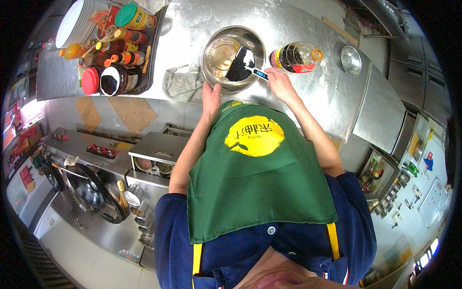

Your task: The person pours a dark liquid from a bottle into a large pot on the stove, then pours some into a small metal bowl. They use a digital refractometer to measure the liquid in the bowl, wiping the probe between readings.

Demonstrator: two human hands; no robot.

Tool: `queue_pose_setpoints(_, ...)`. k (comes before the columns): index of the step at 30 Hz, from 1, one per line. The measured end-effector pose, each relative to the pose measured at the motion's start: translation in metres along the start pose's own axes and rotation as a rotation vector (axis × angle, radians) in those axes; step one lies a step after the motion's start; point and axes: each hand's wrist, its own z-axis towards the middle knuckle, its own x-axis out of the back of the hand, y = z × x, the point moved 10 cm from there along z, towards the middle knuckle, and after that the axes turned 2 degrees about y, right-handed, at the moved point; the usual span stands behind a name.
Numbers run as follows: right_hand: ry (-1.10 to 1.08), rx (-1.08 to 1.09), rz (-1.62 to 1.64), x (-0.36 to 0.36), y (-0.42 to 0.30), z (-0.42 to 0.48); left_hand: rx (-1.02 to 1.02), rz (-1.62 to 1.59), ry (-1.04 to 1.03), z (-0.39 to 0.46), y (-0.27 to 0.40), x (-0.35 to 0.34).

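Note:
A round stainless steel bowl (218,47) stands on the metal counter, with a dark liquid or dark stuff (236,70) along its right inner side. My left hand (211,96) grips the bowl's near rim. In my right hand (280,82) is a white digital probe with a small display (260,74), its tip pointing into the bowl over the dark part. A grey cloth (183,83) lies left of the bowl. To the right lies a large plastic bottle of dark liquid (293,57) with an orange cap.
At the left a dark tray (154,65) holds several sauce bottles and jars, with stacked white plates (77,23) behind. A small metal bowl (351,60) stands farther right. A wok (95,195) and ladles are at the stove, lower left.

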Motion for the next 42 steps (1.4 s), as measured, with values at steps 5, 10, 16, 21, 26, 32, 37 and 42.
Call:
queue_pose_setpoints(5,0.006,0.048,-0.05,0.0,0.001,0.001,0.006,-0.016,-0.017,-0.003,0.011,-0.001)
queue_pose_setpoints(10,0.014,0.053,-0.055,0.0,0.001,0.001,0.03,-0.012,-0.024,-0.003,0.009,0.0)
queue_pose_setpoints(16,0.02,0.065,-0.06,0.001,0.0,0.001,0.015,-0.037,-0.027,-0.002,0.007,-0.001)
queue_pose_setpoints(21,0.03,0.091,-0.056,0.001,-0.001,0.001,0.025,-0.029,-0.023,-0.003,0.009,-0.001)
queue_pose_setpoints(26,0.029,0.095,-0.062,0.003,-0.005,0.0,0.011,-0.007,-0.022,-0.002,0.01,-0.001)
queue_pose_setpoints(32,-0.009,0.025,-0.015,0.001,-0.002,0.001,0.011,-0.009,-0.022,0.0,0.0,-0.001)
queue_pose_setpoints(37,-0.004,0.012,-0.003,0.001,-0.001,0.001,0.033,-0.01,-0.027,0.001,-0.001,-0.002)
queue_pose_setpoints(42,-0.005,0.014,0.003,0.002,-0.004,0.0,0.008,-0.001,-0.012,0.002,0.001,-0.001)
